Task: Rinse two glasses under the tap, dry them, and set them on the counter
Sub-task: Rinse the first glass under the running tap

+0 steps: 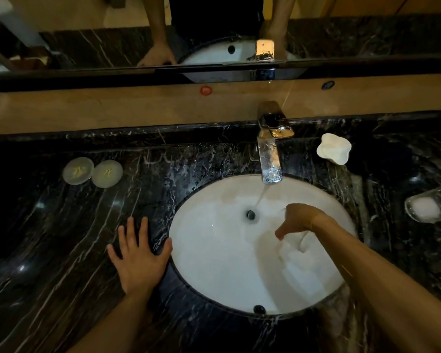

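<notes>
My right hand [299, 219] reaches into the white sink basin [214, 256] and grips a clear glass [294, 252] from above. The glass is blurred and hard to make out, just right of the water stream [261, 197] running from the chrome tap [270, 159]. My left hand [139, 253] rests flat with spread fingers on the black marble counter [61, 238] at the basin's left rim, holding nothing. A second clear glass [429, 207] stands on the counter at the far right, with something white showing in it.
Two round pale discs [78, 170] [107, 173] lie on the counter at the back left. A white flower-shaped dish [334, 148] sits right of the tap. A mirror [87, 34] runs along the back above a wooden ledge [112, 105].
</notes>
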{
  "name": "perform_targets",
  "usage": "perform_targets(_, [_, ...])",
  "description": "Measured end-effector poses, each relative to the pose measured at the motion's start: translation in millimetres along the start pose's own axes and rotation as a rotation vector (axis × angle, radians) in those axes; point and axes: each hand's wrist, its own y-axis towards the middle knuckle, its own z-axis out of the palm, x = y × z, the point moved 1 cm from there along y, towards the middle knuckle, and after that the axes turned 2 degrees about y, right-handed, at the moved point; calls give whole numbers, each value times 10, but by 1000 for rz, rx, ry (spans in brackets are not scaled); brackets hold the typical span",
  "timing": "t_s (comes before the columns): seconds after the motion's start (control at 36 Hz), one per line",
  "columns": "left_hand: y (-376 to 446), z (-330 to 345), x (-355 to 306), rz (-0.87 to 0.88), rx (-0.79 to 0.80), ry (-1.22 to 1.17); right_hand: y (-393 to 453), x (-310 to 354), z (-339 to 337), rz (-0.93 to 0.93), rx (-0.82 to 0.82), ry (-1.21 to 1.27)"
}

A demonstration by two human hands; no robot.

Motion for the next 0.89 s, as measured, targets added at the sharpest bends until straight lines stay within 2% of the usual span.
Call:
perform_targets(0.14, [-6, -2, -6, 0, 0, 2, 35, 38, 72, -184, -149, 440])
perform_targets(0.25, [-7, 2, -4, -2, 2, 5, 63, 104, 158, -307, -290, 644])
perform_targets(0.42, [-6, 0, -16, -4, -1, 6, 90, 233, 205, -371, -363, 755])
perform_targets(0.56, [3, -2, -13, -6, -5, 9, 75, 244, 154, -374, -445, 722])
perform_targets(0.64, [-4, -1, -17, 0, -14, 3, 54, 236, 103, -328, -416, 628])
perform_targets(0.75, [1, 8, -3, 5, -10, 13, 41, 268, 74, -236, -271, 430])
perform_targets(0.81, [4, 3, -3, 5, -12, 11, 53, 278, 88, -235, -206, 472])
perform_targets(0.89, [-10, 0, -15, 2, -8, 8, 64, 294, 125, -270, -133, 747])
